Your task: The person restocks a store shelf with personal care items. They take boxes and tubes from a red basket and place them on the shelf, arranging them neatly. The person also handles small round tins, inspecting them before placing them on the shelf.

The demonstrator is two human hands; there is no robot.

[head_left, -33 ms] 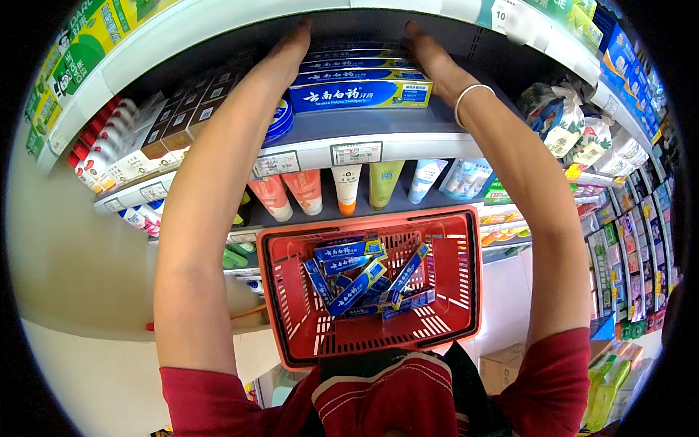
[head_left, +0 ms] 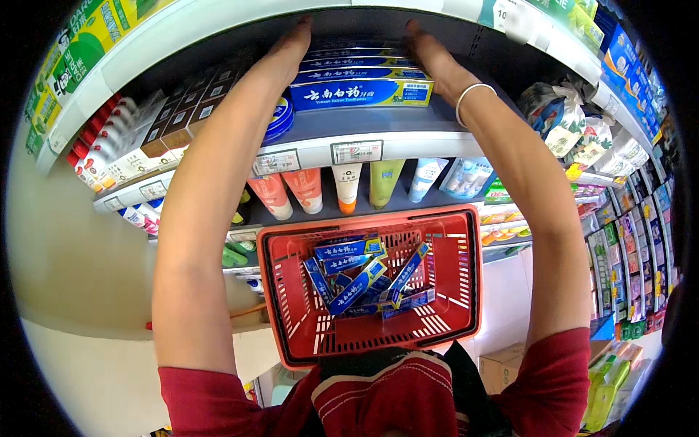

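Note:
Both my arms reach up onto a shelf, around a row of blue toothpaste boxes standing one behind another. My left hand lies along the row's left end, and my right hand, with a white bangle at its wrist, is at the right end. The fingers that show look stretched out; the rest are hidden or dark. Below the shelf is a red shopping basket, holding several blue toothpaste boxes lying jumbled inside.
Round blue tins sit left of the row, brown and white cartons farther left. Upright tubes line the lower shelf behind the basket. Packs in clear bags stand at right. A white shelf edge runs above my hands.

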